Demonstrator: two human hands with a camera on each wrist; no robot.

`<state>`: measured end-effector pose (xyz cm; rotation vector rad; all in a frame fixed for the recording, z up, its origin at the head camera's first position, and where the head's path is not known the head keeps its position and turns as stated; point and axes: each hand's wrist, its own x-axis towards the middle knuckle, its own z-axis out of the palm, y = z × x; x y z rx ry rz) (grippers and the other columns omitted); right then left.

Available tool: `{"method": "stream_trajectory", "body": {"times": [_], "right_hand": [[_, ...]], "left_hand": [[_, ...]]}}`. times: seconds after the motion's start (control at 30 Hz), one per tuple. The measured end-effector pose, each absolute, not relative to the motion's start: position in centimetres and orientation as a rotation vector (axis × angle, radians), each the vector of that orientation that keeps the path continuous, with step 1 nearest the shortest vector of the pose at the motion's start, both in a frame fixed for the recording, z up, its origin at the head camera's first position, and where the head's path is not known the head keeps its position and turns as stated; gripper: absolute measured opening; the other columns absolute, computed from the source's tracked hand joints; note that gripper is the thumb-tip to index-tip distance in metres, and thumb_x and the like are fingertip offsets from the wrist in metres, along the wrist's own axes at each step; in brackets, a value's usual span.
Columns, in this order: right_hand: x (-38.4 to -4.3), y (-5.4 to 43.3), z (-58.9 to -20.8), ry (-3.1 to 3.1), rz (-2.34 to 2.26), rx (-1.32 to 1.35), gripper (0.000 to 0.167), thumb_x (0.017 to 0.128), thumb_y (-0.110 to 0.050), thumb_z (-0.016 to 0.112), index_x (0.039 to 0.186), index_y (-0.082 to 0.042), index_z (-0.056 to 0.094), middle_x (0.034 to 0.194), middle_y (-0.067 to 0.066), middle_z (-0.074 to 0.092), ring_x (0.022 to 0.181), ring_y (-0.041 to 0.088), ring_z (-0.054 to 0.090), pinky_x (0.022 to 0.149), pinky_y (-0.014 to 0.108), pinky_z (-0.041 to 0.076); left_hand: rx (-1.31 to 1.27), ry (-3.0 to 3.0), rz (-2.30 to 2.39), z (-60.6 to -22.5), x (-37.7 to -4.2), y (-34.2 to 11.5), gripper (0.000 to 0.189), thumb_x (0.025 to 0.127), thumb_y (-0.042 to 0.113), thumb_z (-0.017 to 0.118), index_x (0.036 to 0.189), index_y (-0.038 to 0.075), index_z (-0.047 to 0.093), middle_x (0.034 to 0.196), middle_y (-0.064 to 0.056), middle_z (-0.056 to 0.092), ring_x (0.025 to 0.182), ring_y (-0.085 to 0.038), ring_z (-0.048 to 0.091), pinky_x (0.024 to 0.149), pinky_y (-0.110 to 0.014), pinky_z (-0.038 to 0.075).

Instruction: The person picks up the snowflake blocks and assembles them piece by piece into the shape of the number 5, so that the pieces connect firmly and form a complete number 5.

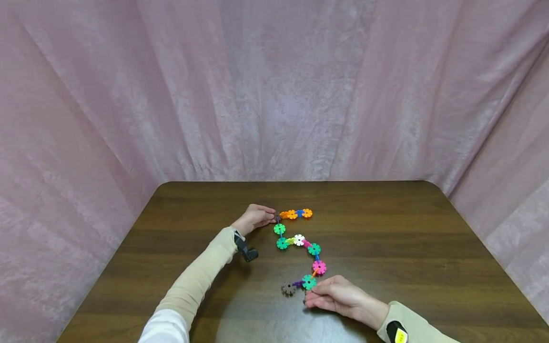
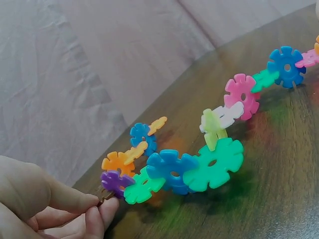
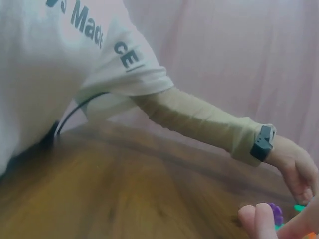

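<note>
A zigzag chain of interlocking flower-shaped plastic discs lies on the table, with a white disc (image 1: 299,240) near its middle. At the upper left bend my left hand (image 1: 256,216) pinches a brown disc (image 2: 105,196), mostly hidden by the thumb and fingers. Beside that disc sit a purple disc (image 2: 117,183) and an orange disc (image 2: 118,163). Down at the near end, my right hand (image 1: 340,297) pinches the edge of a green disc (image 1: 308,282) between thumb and fingers. A grey-brown disc (image 1: 289,288) forms the chain's near tip, left of that hand.
The brown wooden table (image 1: 399,228) has rounded far corners. Pink curtains (image 1: 283,95) hang behind it and along both sides. A dark wrist-worn device (image 1: 246,246) juts from the left sleeve, close to the chain.
</note>
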<state>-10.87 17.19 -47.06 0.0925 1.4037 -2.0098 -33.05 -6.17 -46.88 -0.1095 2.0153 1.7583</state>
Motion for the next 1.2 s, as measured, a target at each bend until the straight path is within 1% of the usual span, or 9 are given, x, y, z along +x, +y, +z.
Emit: {"method": "stream_trajectory", "body": {"times": [0.2,0.4,0.6,0.7,0.77,0.9,1.0,1.13,1.2], "right_hand": [[-10.6,16.3,-47.4,1.369,-2.056,0.125,0.024,0.095,0.001,0.051,0.110,0.018,0.058,0.085,0.009,0.074,0.079,0.012,0.072,0.073,0.016,0.055],[-10.4,15.8,-47.5,1.332,-2.115,0.177,0.019,0.096,0.001,0.050,0.103,0.007,0.067,0.082,0.005,0.074,0.076,0.008,0.071,0.072,0.013,0.054],[-10.3,15.1,-47.2,1.326,-2.162,0.240,0.025,0.097,0.000,0.050,0.114,0.014,0.061,0.082,0.005,0.074,0.078,0.006,0.071,0.072,0.011,0.053],[-10.4,14.9,-47.0,1.317,-2.170,0.247,0.028,0.097,0.001,0.048,0.119,0.017,0.056,0.083,0.005,0.074,0.079,0.006,0.070,0.073,0.011,0.053],[-10.5,14.8,-47.0,1.306,-2.161,0.245,0.027,0.098,0.000,0.048,0.117,0.015,0.058,0.083,0.005,0.074,0.078,0.005,0.071,0.072,0.011,0.053],[-10.7,14.9,-46.8,1.286,-2.106,0.179,0.024,0.099,-0.003,0.045,0.113,0.010,0.059,0.085,0.003,0.074,0.075,0.005,0.070,0.069,0.011,0.053],[-10.8,15.5,-46.6,1.284,-2.026,0.112,0.028,0.100,-0.007,0.045,0.118,0.012,0.056,0.087,0.003,0.074,0.075,0.004,0.070,0.068,0.011,0.053],[-11.0,17.1,-46.2,1.346,-1.871,0.003,0.036,0.099,-0.014,0.049,0.123,0.012,0.055,0.090,-0.001,0.074,0.073,0.002,0.069,0.067,0.013,0.053],[-11.1,18.1,-46.0,1.395,-1.800,-0.076,0.035,0.099,-0.016,0.049,0.121,0.009,0.058,0.090,-0.003,0.073,0.073,0.001,0.068,0.065,0.013,0.053]], "left_hand": [[-0.126,2.033,1.781,-47.0,-33.3,-5.9,0.032,0.089,-0.006,0.060,0.120,-0.009,0.062,0.077,-0.002,0.065,0.061,-0.005,0.064,0.059,-0.013,0.050],[-0.138,2.031,1.813,-47.1,-33.3,-5.8,0.031,0.088,-0.007,0.060,0.119,-0.010,0.063,0.087,-0.007,0.067,0.063,-0.006,0.064,0.063,-0.015,0.053],[-0.183,2.075,1.798,-47.1,-33.4,-6.0,0.028,0.090,-0.004,0.060,0.117,-0.007,0.066,0.111,-0.017,0.068,0.065,-0.007,0.065,0.065,-0.016,0.054],[-0.201,2.083,1.788,-47.0,-33.4,-6.1,0.027,0.090,-0.004,0.060,0.117,-0.005,0.066,0.117,-0.019,0.066,0.066,-0.007,0.065,0.064,-0.015,0.053],[-0.204,2.081,1.792,-47.0,-33.5,-6.1,0.028,0.090,-0.004,0.060,0.117,-0.006,0.066,0.114,-0.018,0.067,0.066,-0.007,0.065,0.065,-0.015,0.053],[-0.187,2.090,1.785,-46.7,-33.3,-6.5,0.030,0.090,-0.004,0.061,0.119,-0.006,0.065,0.097,-0.012,0.070,0.064,-0.006,0.065,0.064,-0.015,0.053],[-0.152,2.152,1.717,-46.4,-33.1,-7.0,0.030,0.090,0.001,0.062,0.120,-0.003,0.065,0.089,-0.007,0.070,0.064,-0.006,0.064,0.061,-0.016,0.051],[-0.088,2.228,1.620,-46.0,-32.6,-8.4,0.029,0.092,0.007,0.061,0.119,-0.001,0.065,0.093,-0.008,0.071,0.068,-0.007,0.064,0.061,-0.019,0.050],[-0.054,2.249,1.587,-45.8,-32.2,-9.3,0.029,0.093,0.009,0.058,0.120,-0.001,0.065,0.098,-0.010,0.071,0.070,-0.007,0.064,0.063,-0.019,0.051]]}}
